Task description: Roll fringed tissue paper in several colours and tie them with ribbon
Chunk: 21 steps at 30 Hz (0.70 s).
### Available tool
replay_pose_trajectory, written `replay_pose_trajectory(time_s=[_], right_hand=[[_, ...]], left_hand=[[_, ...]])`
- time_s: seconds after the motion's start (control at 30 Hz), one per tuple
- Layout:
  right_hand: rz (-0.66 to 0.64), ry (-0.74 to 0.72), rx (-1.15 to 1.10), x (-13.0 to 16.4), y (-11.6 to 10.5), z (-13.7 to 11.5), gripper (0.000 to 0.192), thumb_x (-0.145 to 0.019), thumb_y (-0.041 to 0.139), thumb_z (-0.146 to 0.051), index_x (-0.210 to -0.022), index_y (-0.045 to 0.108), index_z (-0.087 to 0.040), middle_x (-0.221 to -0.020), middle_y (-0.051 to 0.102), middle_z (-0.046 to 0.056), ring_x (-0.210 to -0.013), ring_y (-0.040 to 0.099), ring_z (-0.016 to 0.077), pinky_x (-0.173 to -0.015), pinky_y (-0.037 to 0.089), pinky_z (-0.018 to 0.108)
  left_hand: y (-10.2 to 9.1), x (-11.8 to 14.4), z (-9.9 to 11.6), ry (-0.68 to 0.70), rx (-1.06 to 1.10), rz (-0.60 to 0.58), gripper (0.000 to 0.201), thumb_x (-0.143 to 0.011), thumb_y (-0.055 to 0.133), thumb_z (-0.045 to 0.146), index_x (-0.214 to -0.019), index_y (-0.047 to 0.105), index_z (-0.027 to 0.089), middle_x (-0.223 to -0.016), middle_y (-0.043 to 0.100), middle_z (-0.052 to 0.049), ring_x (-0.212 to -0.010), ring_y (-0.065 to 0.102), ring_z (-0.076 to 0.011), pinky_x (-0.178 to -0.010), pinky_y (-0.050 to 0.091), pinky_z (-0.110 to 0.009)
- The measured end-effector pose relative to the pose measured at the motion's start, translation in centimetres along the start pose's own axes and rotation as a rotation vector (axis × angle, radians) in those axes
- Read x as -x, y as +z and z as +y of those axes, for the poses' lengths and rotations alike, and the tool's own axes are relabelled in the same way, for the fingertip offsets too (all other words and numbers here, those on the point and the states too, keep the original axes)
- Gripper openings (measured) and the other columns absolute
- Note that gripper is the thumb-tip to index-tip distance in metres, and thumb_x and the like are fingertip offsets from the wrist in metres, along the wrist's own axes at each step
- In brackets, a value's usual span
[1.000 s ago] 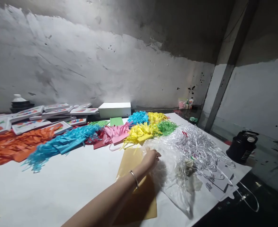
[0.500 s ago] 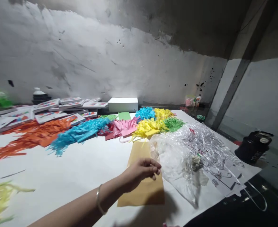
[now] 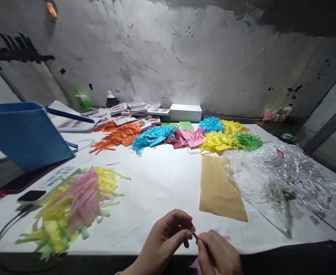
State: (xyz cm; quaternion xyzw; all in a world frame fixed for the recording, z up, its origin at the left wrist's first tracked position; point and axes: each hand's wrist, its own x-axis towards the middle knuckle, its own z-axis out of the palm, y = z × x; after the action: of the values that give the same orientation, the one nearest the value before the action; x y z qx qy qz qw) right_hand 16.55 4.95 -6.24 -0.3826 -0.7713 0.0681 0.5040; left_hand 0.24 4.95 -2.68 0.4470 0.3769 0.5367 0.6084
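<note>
At the table's near edge, my left hand (image 3: 168,238) and my right hand (image 3: 219,252) meet. Between their fingertips shows a thin, twisted piece of pink paper (image 3: 195,235). The right thumb and fingers grip it, while the left fingers pinch at its tip. Loose pink paper hangs below the right hand, mostly hidden. To the left lies a pile of yellow, green and pink fringed paper (image 3: 84,198). Beyond the hands, a tan paper sheet (image 3: 221,191) lies flat on the white-covered table (image 3: 162,191).
Orange (image 3: 119,135), blue (image 3: 153,136), pink (image 3: 193,137) and yellow fringed bundles (image 3: 217,141) line the back. Clear plastic (image 3: 256,183) and white string (image 3: 299,168) cover the right side. A blue box (image 3: 27,133) and white power strip (image 3: 53,181) stand left.
My left hand has drawn back from over the tan sheet to the near edge, meeting my right hand at the pink paper. The view has swung left, showing the blue box.
</note>
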Motion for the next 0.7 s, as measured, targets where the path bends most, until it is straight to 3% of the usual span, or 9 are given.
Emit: replay_pose_trajectory(time_s=[0.1,0.17,0.3,0.4,0.47,0.57,0.7], right_hand=[[-0.219,0.038,-0.076,-0.3,-0.1,-0.8,0.024,-0.100,0.043,-0.019,-0.080,0.056,-0.022,-0.063,0.055,-0.004,-0.056,0.056,0.0106,-0.057,0.039,0.022],[-0.298,0.063,-0.079,-0.5,-0.1,-1.4,0.026,-0.100,0.042,-0.022,-0.078,0.055,-0.022,-0.064,0.055,-0.004,-0.057,0.056,0.0100,-0.056,0.038,0.022],[-0.301,0.009,0.035,-0.5,0.4,-2.6,0.026,-0.099,0.043,-0.020,-0.076,0.054,-0.022,-0.063,0.054,-0.004,-0.056,0.056,0.0103,-0.056,0.037,0.022],[-0.319,-0.031,0.054,-0.3,0.9,-3.1,0.024,-0.098,0.044,-0.019,-0.076,0.053,-0.022,-0.061,0.053,-0.005,-0.054,0.054,0.0097,-0.055,0.037,0.022],[-0.346,-0.017,0.010,-0.1,1.1,-3.3,0.022,-0.099,0.042,-0.020,-0.080,0.054,-0.023,-0.063,0.055,-0.005,-0.056,0.056,0.0098,-0.056,0.039,0.021],[-0.369,0.025,-0.043,0.2,1.4,-3.6,0.022,-0.103,0.041,-0.025,-0.087,0.056,-0.023,-0.071,0.061,-0.003,-0.065,0.062,0.0116,-0.062,0.044,0.021],[-0.349,0.068,-0.123,0.6,2.1,-3.6,0.028,-0.107,0.037,-0.035,-0.093,0.060,-0.025,-0.077,0.066,-0.002,-0.071,0.066,0.0128,-0.065,0.048,0.021]], left_hand=[[-1.8,1.5,-0.1,0.087,-0.131,-0.026,0.013,-0.089,0.072,0.028,-0.098,0.068,0.019,-0.084,0.074,-0.003,-0.076,0.068,-0.0151,-0.066,0.054,-0.023],[-2.8,2.4,-0.2,0.195,-0.259,-0.068,0.009,-0.093,0.065,0.022,-0.102,0.067,0.022,-0.088,0.074,-0.004,-0.081,0.070,-0.0165,-0.069,0.055,-0.023],[-4.1,3.6,-0.5,0.412,-0.473,-0.084,0.022,-0.096,0.056,0.013,-0.111,0.062,0.028,-0.091,0.072,-0.003,-0.081,0.071,-0.0160,-0.073,0.056,-0.024],[-4.6,4.1,-0.4,0.471,-0.609,-0.054,0.020,-0.092,0.060,0.010,-0.102,0.065,0.027,-0.086,0.072,-0.001,-0.076,0.069,-0.0139,-0.070,0.054,-0.020],[-4.7,4.3,0.0,0.435,-0.618,-0.063,0.017,-0.091,0.062,0.011,-0.099,0.066,0.026,-0.084,0.073,-0.002,-0.075,0.068,-0.0138,-0.068,0.054,-0.019],[-4.8,4.4,0.9,0.274,-0.497,-0.055,0.014,-0.089,0.063,0.015,-0.099,0.068,0.022,-0.086,0.073,-0.003,-0.076,0.069,-0.0153,-0.067,0.055,-0.021],[-4.5,4.3,1.8,-0.008,-0.327,0.077,0.004,-0.078,0.072,0.016,-0.078,0.068,0.018,-0.075,0.072,-0.001,-0.071,0.066,-0.0150,-0.066,0.052,-0.022]])
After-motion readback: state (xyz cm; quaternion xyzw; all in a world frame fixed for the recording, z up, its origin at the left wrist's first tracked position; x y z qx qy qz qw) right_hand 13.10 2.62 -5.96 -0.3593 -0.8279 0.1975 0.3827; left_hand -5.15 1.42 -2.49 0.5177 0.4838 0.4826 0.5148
